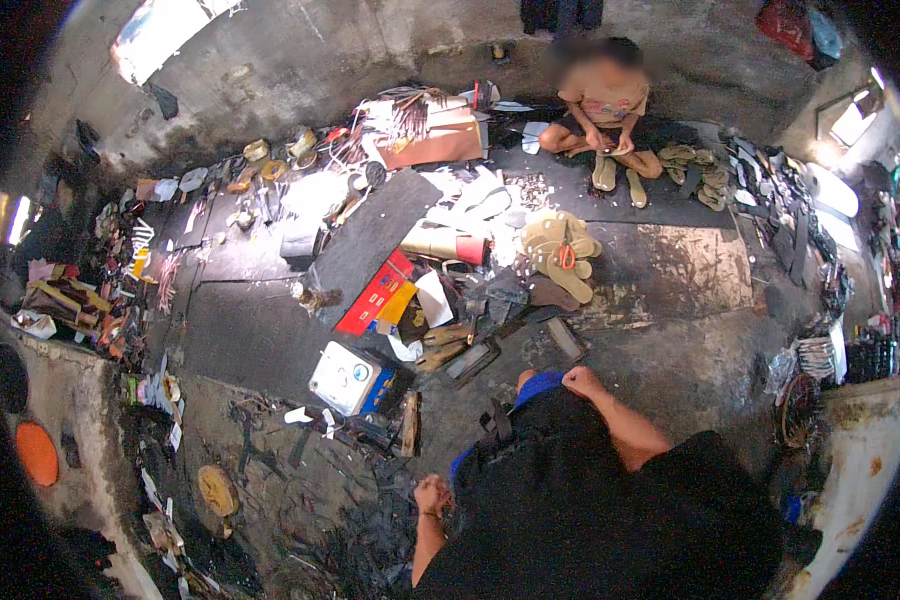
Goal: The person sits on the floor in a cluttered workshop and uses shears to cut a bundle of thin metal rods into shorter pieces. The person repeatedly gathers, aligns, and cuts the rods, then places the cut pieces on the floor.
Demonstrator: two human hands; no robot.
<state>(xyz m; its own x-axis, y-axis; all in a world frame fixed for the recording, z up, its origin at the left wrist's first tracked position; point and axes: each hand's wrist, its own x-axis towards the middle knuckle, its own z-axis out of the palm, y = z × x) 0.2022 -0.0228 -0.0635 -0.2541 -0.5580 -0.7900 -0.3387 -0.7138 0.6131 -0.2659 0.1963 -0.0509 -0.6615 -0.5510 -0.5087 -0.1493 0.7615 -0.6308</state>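
Note:
My left hand is low beside my dark clothing, its fingers curled in; a thin dark band circles the wrist. Over my knee, next to blue cloth, my right hand is closed in a fist. The inside of neither hand shows, so I cannot tell whether anything is in them. Beyond my knees lie a dark rectangular block and a second, grey-topped block. Farther off is a pile of tan shoe soles with an orange-handled pair of scissors on top.
A white-topped blue tin stands left of my knees, near a red box. Another person sits cross-legged at the back, hands over tan soles. Brown sheets lie by the wall. Scraps litter both sides.

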